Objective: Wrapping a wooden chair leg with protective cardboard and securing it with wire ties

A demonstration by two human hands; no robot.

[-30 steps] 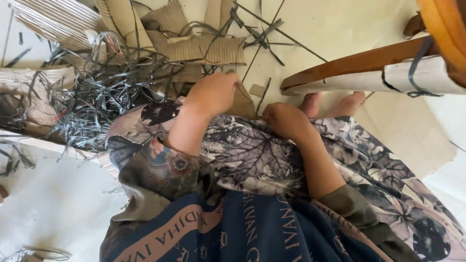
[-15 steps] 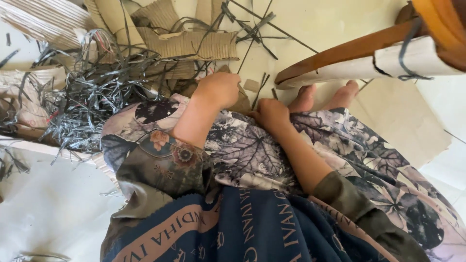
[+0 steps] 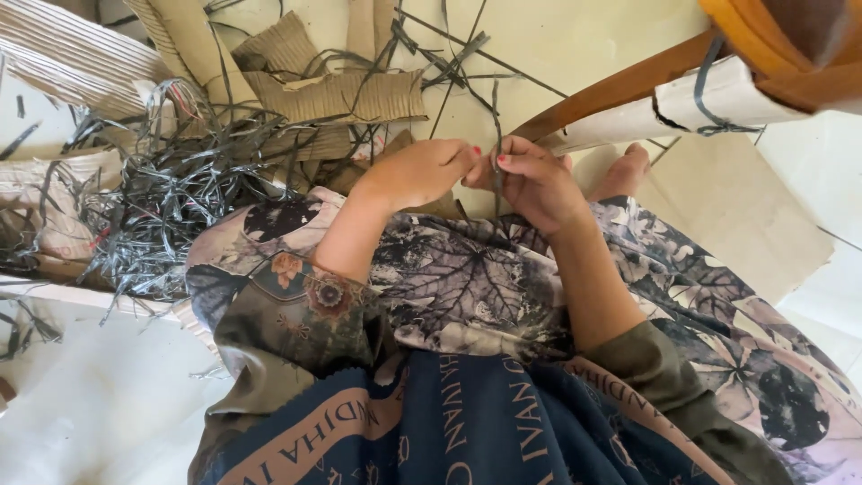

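My left hand [image 3: 417, 171] and my right hand [image 3: 532, 180] meet above my lap, fingertips together. Between them they pinch a thin dark grey strip [image 3: 495, 121] that stands up from the fingers toward the floor beyond. The hands hover over my leaf-patterned skirt [image 3: 476, 278]. Just beyond them runs a brown wooden chair leg [image 3: 620, 90] wrapped in pale cardboard [image 3: 718, 99] tied with a dark strip.
A tangle of dark grey strips [image 3: 171, 193] lies at the left with torn corrugated cardboard pieces [image 3: 341, 90] behind it. A flat cardboard sheet [image 3: 745, 220] lies at the right under my bare foot [image 3: 624, 171]. Loose strips are scattered on the pale floor.
Both hands rose from my lap and came together, taking up a thin dark strip between the fingertips. The view shifted slightly downward and left.
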